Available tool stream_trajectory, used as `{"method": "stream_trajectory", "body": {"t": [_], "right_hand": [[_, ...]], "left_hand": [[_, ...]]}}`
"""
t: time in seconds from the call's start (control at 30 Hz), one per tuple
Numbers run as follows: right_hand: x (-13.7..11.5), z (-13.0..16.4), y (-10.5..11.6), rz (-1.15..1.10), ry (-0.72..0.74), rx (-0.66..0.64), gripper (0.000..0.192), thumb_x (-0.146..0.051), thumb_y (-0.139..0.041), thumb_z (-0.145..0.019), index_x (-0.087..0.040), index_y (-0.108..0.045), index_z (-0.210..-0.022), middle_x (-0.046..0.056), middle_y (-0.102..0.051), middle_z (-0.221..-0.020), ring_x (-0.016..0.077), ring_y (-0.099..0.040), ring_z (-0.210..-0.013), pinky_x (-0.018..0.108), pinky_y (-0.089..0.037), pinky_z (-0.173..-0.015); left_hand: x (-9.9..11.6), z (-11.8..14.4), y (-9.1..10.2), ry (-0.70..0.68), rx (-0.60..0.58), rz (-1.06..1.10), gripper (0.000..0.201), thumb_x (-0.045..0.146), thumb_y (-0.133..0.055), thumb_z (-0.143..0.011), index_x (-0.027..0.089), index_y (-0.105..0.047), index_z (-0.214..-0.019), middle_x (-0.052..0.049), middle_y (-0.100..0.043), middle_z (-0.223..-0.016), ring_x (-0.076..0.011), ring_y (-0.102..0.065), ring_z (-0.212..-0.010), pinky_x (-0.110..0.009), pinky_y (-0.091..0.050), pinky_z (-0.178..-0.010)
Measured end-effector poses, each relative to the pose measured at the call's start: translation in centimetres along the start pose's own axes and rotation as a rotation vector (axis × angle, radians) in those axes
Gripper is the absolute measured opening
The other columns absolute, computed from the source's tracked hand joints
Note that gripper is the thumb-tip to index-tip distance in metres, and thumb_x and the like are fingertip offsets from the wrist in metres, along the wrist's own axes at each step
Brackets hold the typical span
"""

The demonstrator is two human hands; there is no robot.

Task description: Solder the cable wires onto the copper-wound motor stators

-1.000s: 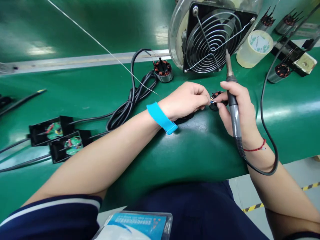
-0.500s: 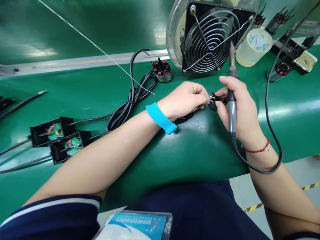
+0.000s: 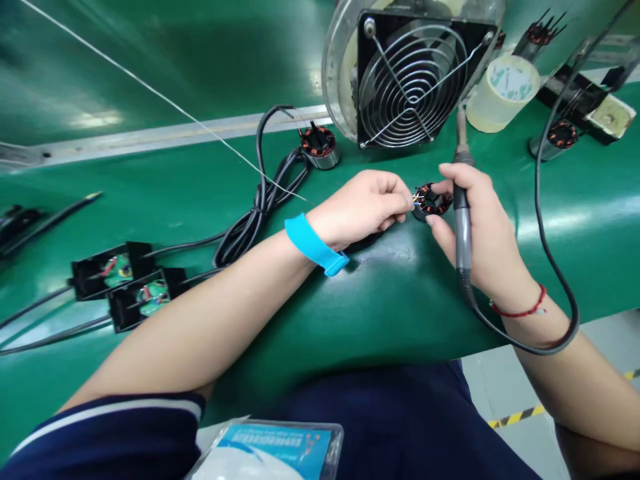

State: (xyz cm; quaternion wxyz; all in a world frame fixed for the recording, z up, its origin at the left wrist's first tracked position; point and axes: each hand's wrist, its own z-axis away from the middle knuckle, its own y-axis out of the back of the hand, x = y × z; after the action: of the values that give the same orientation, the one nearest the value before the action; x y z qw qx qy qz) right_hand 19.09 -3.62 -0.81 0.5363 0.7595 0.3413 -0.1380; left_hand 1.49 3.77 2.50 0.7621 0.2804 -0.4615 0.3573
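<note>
My left hand [image 3: 367,205], with a blue wrist strap [image 3: 313,243], pinches thin coloured wires [image 3: 417,199] at the end of a black cable. The wire ends lie over a motor stator [image 3: 425,213] with copper windings, flat on the green bench. In my right hand [image 3: 485,233] rests a soldering iron [image 3: 463,230], its tip pointing up and away from the stator. A finger of that hand touches or nearly touches the stator's right side; the thumb is apart from it. Most of the cable under my left hand is hidden.
Behind stands a fan [image 3: 413,100] with a wire grille. A coiled black cable [image 3: 255,207] lies beside another stator [image 3: 320,148]. Two open black boxes [image 3: 110,273] with green boards sit left. A tape roll [image 3: 500,97] and more stators are at right. The iron's cord [image 3: 545,233] loops rightward.
My right thumb and fingers have opened away from the stator, and more of its ring shows. My left hand keeps its pinch on the wires. The whole view has shifted slightly.
</note>
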Motion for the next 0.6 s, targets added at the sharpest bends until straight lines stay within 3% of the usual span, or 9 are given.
{"method": "stream_trajectory", "body": {"t": [0.17, 0.3, 0.4, 0.6], "right_hand": [[1.2, -1.0, -0.7, 0.115, 0.049, -0.098, 0.05, -0.031, -0.057, -0.09, -0.025, -0.045, -0.138, 0.01, -0.063, -0.128, 0.0311, -0.059, -0.116, 0.053, -0.05, -0.099], [0.9, 0.0, -1.7, 0.236, -0.013, 0.033, 0.049, -0.039, -0.062, -0.09, -0.024, -0.047, -0.134, 0.01, -0.067, -0.117, 0.0309, -0.061, -0.104, 0.052, -0.051, -0.092], [0.1, 0.6, -1.6, 0.21, -0.048, 0.078, 0.05, -0.04, -0.064, -0.089, -0.025, -0.046, -0.134, 0.009, -0.067, -0.119, 0.0315, -0.061, -0.107, 0.053, -0.05, -0.092], [-2.0, -0.3, -0.4, 0.098, -0.08, 0.168, 0.041, -0.019, -0.058, -0.086, -0.026, -0.05, -0.126, 0.003, -0.07, -0.099, 0.0271, -0.066, -0.097, 0.052, -0.05, -0.093]], "left_hand": [[0.0, -0.1, 0.4, 0.031, -0.035, 0.065, 0.024, 0.002, -0.05, -0.09, 0.012, -0.053, -0.068, 0.004, -0.053, -0.058, -0.0006, -0.038, -0.041, -0.016, -0.027, -0.04], [-0.1, -0.3, 0.6, 0.015, -0.105, 0.043, 0.026, 0.003, -0.05, -0.092, 0.011, -0.054, -0.068, 0.003, -0.054, -0.059, -0.0004, -0.039, -0.042, -0.016, -0.029, -0.041], [0.0, -0.2, 0.7, 0.005, -0.142, 0.001, 0.026, 0.003, -0.051, -0.092, 0.011, -0.055, -0.067, 0.003, -0.053, -0.058, -0.0006, -0.04, -0.043, -0.016, -0.03, -0.042], [0.1, -0.1, 0.7, 0.003, -0.141, 0.007, 0.024, 0.003, -0.054, -0.091, 0.011, -0.055, -0.069, 0.005, -0.05, -0.056, -0.0011, -0.04, -0.044, -0.016, -0.03, -0.044]]}}
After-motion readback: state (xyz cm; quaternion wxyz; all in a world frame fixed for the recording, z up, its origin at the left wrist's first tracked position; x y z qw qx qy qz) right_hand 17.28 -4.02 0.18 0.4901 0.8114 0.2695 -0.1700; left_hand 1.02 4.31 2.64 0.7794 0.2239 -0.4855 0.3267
